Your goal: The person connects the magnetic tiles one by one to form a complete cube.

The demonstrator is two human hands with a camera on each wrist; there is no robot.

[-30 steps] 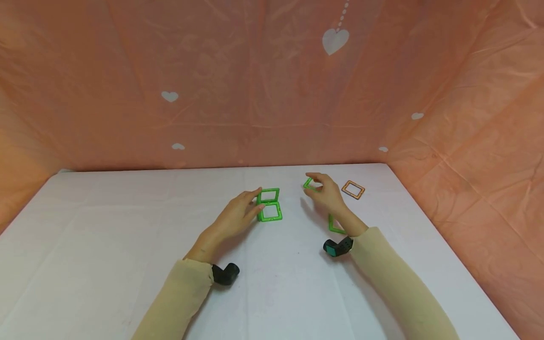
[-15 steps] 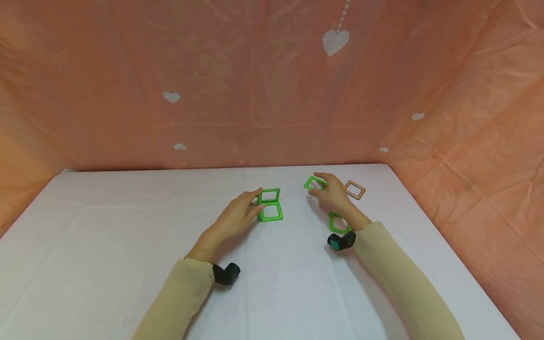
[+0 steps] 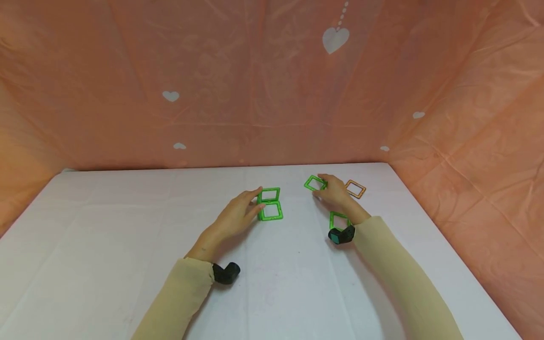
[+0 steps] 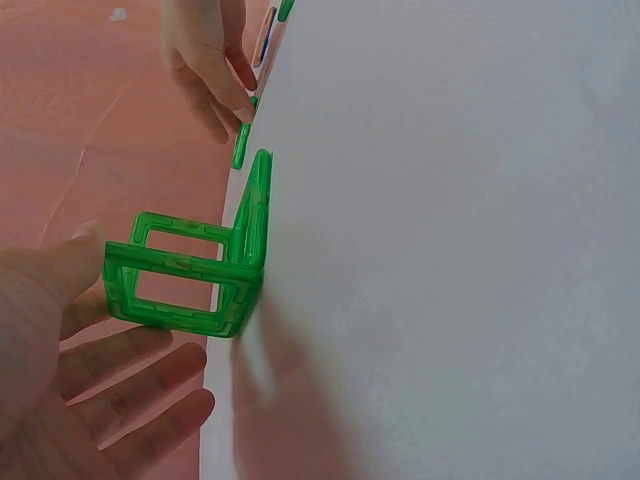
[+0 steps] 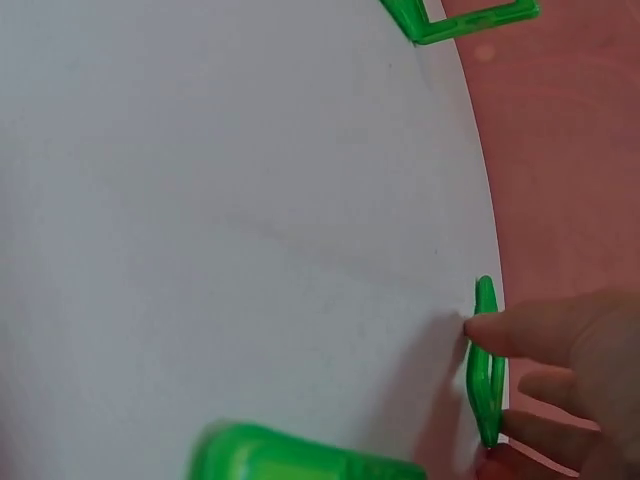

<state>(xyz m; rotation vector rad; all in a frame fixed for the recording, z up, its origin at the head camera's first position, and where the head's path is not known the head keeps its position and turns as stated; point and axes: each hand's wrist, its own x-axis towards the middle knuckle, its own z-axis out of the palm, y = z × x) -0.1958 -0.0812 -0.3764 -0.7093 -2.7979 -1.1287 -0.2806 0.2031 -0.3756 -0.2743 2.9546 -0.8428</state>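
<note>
My left hand (image 3: 235,215) holds the left side of a small built shape of joined green magnetic tiles (image 4: 180,265). In the left wrist view the thumb lies at its upper edge, while the other fingers spread below and behind. One panel of the shape lies flat on the table toward the right, others stand up. At the back right, my right hand (image 3: 335,191) pinches a single green square magnetic tile (image 3: 309,182) between thumb and fingers, low over the cloth. Another green square tile (image 3: 332,219) lies under my right wrist, partly hidden by the wrist camera.
An orange square tile (image 3: 360,194) lies just right of my right hand. White cloth (image 3: 272,283) covers the table, and orange curtains (image 3: 255,85) with white hearts hang behind and at the sides. A black camera (image 3: 227,274) sits on the left wrist, another (image 3: 341,235) on the right.
My right hand has shifted slightly right, and more of its green tile shows. The green tile beneath the right wrist is less covered. The left hand and its built shape stay in place.
</note>
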